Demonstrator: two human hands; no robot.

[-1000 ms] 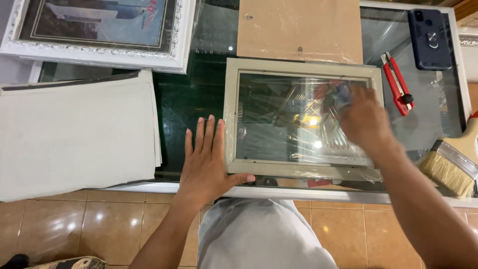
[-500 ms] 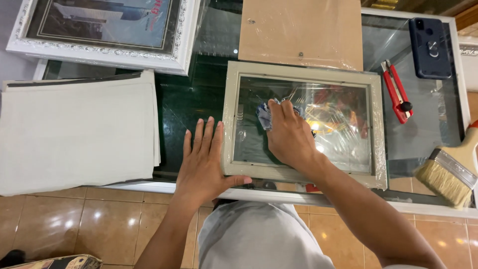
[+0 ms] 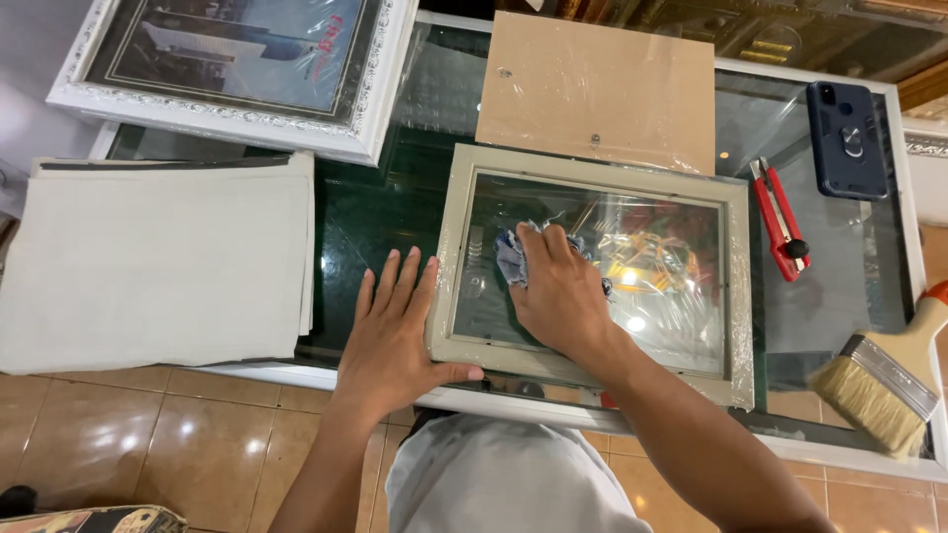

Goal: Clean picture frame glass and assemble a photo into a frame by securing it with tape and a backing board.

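Your right hand (image 3: 561, 296) presses blue cloth (image 3: 512, 255) flat on glass of pale picture frame (image 3: 731, 296), fingers curled over cloth. Your left hand (image 3: 395, 336) lies open, fingers spread, holding frame's left edge. Frame lies flat on glass table (image 3: 395, 212), near front edge.

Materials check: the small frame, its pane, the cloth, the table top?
Frame: pale painted wood or moulded plastic, matt; cannot tell which. Pane: looks like glass, glossy, with lamp glare and see-through. Cloth: soft blue-grey fabric, crumpled under the right hand. Table top: dark glass, reflective, in a white rim. Left hand lies flat beside the frame.
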